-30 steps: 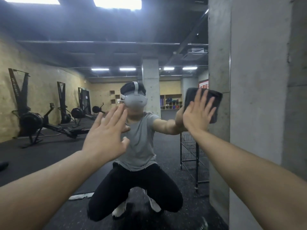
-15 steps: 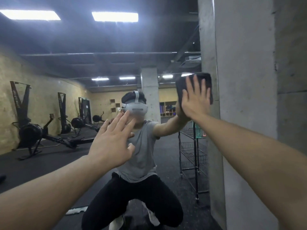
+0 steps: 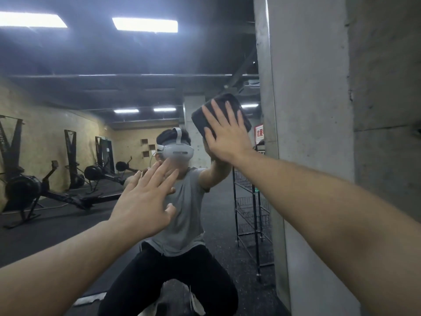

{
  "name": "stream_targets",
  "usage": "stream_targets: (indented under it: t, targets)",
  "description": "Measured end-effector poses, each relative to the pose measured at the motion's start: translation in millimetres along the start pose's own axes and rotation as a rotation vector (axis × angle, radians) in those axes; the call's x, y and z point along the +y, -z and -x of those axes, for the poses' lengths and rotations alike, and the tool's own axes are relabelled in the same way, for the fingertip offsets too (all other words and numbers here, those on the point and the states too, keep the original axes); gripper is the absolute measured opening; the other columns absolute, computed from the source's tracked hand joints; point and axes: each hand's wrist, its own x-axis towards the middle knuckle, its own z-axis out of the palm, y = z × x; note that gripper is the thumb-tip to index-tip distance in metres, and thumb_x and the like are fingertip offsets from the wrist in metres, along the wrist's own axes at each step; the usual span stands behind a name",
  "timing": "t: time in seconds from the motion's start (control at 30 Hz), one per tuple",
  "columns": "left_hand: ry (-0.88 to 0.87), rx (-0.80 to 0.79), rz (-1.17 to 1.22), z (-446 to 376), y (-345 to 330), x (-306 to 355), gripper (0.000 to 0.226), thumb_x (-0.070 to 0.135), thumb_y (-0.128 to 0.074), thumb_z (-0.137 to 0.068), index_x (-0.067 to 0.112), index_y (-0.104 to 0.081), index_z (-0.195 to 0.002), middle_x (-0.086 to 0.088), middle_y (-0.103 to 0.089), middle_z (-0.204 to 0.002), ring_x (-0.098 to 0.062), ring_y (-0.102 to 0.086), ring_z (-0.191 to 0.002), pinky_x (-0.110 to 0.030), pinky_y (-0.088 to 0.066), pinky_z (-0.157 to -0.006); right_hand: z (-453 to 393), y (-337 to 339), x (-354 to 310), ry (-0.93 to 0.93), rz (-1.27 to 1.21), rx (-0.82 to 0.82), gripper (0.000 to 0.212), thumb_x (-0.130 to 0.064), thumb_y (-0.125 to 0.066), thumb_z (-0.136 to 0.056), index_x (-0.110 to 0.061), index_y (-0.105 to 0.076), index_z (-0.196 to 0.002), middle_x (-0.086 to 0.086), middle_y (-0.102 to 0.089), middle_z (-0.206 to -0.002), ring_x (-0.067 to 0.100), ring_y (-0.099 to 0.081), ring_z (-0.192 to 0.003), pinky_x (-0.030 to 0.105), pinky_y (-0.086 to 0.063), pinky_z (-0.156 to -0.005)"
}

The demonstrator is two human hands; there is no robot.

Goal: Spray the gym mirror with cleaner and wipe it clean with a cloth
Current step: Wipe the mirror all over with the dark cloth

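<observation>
A gym mirror (image 3: pixel 95 92) is shown filling the left and centre of the head view, bounded on the right by a concrete pillar (image 3: pixel 319 133). A dark folded cloth (image 3: pixel 206 120) is pressed flat against the glass in the upper centre, close to the mirror's right edge, by the right hand (image 3: pixel 227 135); the fingers are held straight and spread over the cloth, none curled round it. The left hand (image 3: pixel 145 204) is raised before the glass lower and to the left, its fingers extended and slightly fanned, with nothing held; whether the fingertips touch the surface cannot be told. A crouching person wearing a white headset (image 3: pixel 177 151) is reflected, arms outstretched. Rowing machines (image 3: pixel 27 190) along a tan wall and a wire rack (image 3: pixel 252 215) beside the pillar are also reflected.
</observation>
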Motion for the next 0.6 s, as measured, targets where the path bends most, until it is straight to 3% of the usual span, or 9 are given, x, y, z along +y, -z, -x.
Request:
stream_targets:
  t: [0.27,0.47,0.6]
  targets:
    - [-0.059,0.019,-0.018,-18.4,6.5,15.0,0.084,0.046,-0.045,-0.096,0.032,0.004,-0.163,0.012,0.025,-0.167,-0.008,0.022,-0.153,-0.036,0.012,-0.123,-16.0,-0.6,27.8,-0.234,-0.060,0.127,0.060,-0.049,-0.017,-0.108,-0.035,0.003,-0.163,-0.004,0.010,-0.172,0.024,0.014,-0.157,0.046,0.013,-0.126]
    - [-0.088,0.011,-0.051,-14.8,-3.7,24.6,0.082,0.050,-0.039,-0.095,0.032,0.004,-0.163,0.011,0.024,-0.167,-0.009,0.020,-0.154,-0.032,0.016,-0.119,89.5,-41.7,62.0,-0.301,-0.067,0.045,0.061,-0.047,-0.017,-0.109,-0.034,0.012,-0.161,-0.004,0.016,-0.170,0.023,0.018,-0.156,0.047,0.011,-0.127]
    - [-0.104,-0.022,-0.053,-7.5,-8.9,35.2,0.083,0.046,-0.043,-0.098,0.030,0.007,-0.163,0.009,0.026,-0.166,-0.010,0.023,-0.153,-0.032,0.019,-0.117,154.8,-67.4,72.7,-0.286,-0.012,-0.074,0.062,-0.051,-0.007,-0.103,-0.036,0.024,-0.155,-0.004,0.029,-0.163,0.021,0.028,-0.151,0.049,0.009,-0.127]
